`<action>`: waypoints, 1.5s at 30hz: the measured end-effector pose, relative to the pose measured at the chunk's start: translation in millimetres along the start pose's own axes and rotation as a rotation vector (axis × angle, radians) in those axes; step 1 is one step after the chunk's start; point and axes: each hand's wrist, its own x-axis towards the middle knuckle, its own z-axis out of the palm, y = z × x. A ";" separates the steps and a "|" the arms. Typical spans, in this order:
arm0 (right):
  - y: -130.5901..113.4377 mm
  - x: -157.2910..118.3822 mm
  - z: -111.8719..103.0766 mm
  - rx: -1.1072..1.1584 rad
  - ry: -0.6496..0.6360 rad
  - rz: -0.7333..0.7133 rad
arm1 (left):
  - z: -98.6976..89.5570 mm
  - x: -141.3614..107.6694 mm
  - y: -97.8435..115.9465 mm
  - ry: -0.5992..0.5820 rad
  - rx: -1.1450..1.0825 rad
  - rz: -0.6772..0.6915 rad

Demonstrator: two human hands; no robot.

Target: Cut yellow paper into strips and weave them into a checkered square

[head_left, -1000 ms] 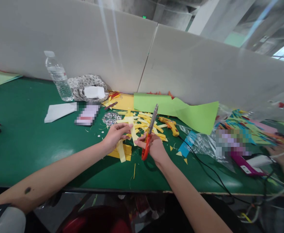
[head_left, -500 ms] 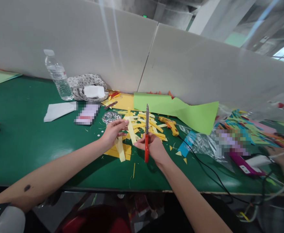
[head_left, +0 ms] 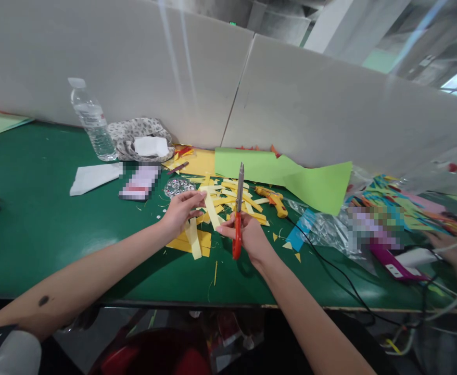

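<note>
Pinching the pale yellow strip (head_left: 212, 211) between left hand (head_left: 182, 211) and right hand (head_left: 248, 233) at the clock's centre, swung the red-handled scissors (head_left: 238, 224), also gripped in the right, from nearer one o'clock toward twelve, apparently keeping them clear.

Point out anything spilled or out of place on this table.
Small yellow paper triangles lie loose beside the blue paper piece, apart from the heap of yellow strips; they look like stray offcuts. Nothing looks spilled.

The green table (head_left: 37, 234) bears yellow strips (head_left: 224, 200), a bottle (head_left: 94, 124) and (seemingly plastic) wrapping (head_left: 332, 230).
</note>
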 end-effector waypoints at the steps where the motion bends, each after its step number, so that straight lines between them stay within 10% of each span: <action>1: -0.1 0.1 -0.1 -0.004 0.001 -0.001 | 0.0 -0.1 0.2 0.002 0.001 -0.002; 45: -1.8 -0.6 -0.1 -0.072 0.026 0.021 | -1.0 2.8 1.9 0.043 -0.058 -0.012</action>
